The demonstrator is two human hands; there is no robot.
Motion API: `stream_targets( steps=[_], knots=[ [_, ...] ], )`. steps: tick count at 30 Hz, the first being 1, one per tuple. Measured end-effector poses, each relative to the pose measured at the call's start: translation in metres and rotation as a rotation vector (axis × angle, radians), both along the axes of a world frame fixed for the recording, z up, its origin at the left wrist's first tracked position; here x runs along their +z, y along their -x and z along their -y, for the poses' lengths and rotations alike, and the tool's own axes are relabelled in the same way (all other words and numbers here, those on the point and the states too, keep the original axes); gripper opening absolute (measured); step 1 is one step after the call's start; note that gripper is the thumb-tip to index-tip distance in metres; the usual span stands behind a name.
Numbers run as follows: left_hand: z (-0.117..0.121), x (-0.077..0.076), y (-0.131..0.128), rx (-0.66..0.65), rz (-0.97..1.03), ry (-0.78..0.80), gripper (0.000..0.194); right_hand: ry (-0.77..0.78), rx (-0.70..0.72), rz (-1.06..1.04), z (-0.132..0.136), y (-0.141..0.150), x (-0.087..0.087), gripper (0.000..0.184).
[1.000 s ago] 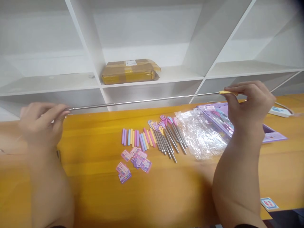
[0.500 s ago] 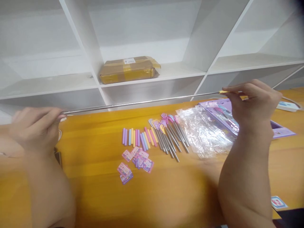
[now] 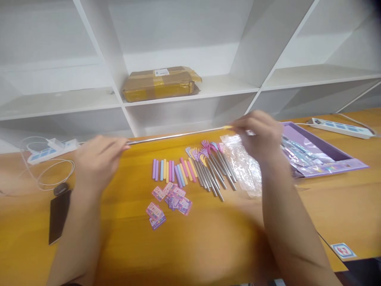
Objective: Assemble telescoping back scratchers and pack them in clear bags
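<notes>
Between my hands stretches a thin telescopic back scratcher (image 3: 175, 136), drawn out lengthwise above the table. My left hand (image 3: 97, 161) is closed around its thicker metal end. My right hand (image 3: 258, 137), somewhat blurred, pinches the yellow head end, which the fingers mostly cover. Below the rod lies a bunch of back scratchers (image 3: 212, 169) with colourful hand-shaped heads and metal shafts. To their left is a row of pastel tubes (image 3: 172, 171) in purple, blue, yellow and pink. Small printed cards (image 3: 174, 194) are scattered nearer to me.
Clear plastic bags (image 3: 247, 171) lie partly behind my right forearm. A purple box (image 3: 327, 169) holds wrapped items at right. Power strips (image 3: 342, 127) sit at the back, with cables and a dark phone (image 3: 58, 216) on the left. A taped carton (image 3: 160, 85) rests on the shelf.
My hands have come closer together, and the back scratcher between them is now shorter. The power strip and phone at left and the purple box at right are now more exposed.
</notes>
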State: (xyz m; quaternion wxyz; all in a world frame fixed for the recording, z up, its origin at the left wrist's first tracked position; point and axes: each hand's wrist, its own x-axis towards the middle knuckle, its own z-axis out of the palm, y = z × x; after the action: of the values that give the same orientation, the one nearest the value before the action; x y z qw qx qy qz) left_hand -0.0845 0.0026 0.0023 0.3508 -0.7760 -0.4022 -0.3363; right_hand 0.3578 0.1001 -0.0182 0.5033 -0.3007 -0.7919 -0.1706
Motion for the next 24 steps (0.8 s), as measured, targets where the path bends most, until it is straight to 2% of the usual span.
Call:
stream_targets(
  steps=[4, 7, 10, 14, 24],
  knots=[
    [0.009, -0.020, -0.062, 0.004, -0.055, 0.106, 0.018, -0.052, 0.213, 0.136, 0.036, 0.081, -0.020, 0.019],
    [0.014, -0.028, -0.084, -0.042, -0.053, 0.124, 0.020, -0.032, 0.175, 0.094, 0.062, 0.111, -0.026, 0.018],
    [0.013, -0.029, -0.088, -0.044, -0.050, 0.151, 0.019, 0.012, 0.125, 0.151, 0.069, 0.113, -0.022, 0.016],
    [0.012, -0.027, -0.087, -0.030, -0.060, 0.197, 0.009, 0.049, 0.076, 0.182, 0.062, 0.107, -0.017, 0.016],
    [0.013, -0.028, -0.088, 0.004, -0.066, 0.281, 0.012, 0.185, 0.095, 0.245, 0.060, 0.113, -0.024, 0.019]
  ],
)
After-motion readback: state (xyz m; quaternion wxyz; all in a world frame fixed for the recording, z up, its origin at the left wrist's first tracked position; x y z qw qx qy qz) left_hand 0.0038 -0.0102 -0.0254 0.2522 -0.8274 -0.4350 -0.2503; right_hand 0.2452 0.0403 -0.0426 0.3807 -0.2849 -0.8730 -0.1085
